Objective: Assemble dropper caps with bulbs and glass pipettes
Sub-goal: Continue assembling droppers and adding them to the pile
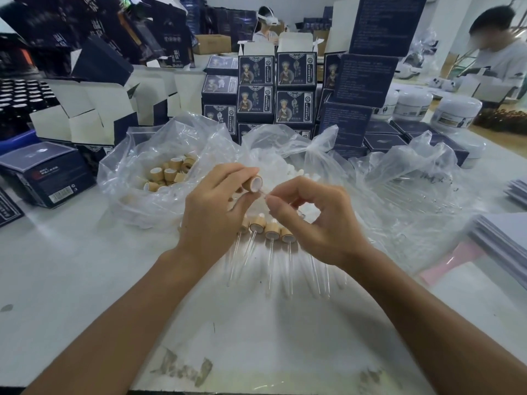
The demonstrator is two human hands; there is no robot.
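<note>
Up close — wooden cap (pixel 254 183), white-lined, tilted.

no print could be read: the dark blue cartons (pixel 295 86) at twelve o'clock carried a costumed figure and blurred characters, and the box (pixel 48 175) at nine o'clock a barcode.

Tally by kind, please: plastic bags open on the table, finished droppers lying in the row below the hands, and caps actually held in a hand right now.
Clear plastic bags: 3
Finished droppers in the row with caps showing: 4, possibly more hidden under the left hand
Bamboo cap held in the left hand: 1
Total: 8
</note>
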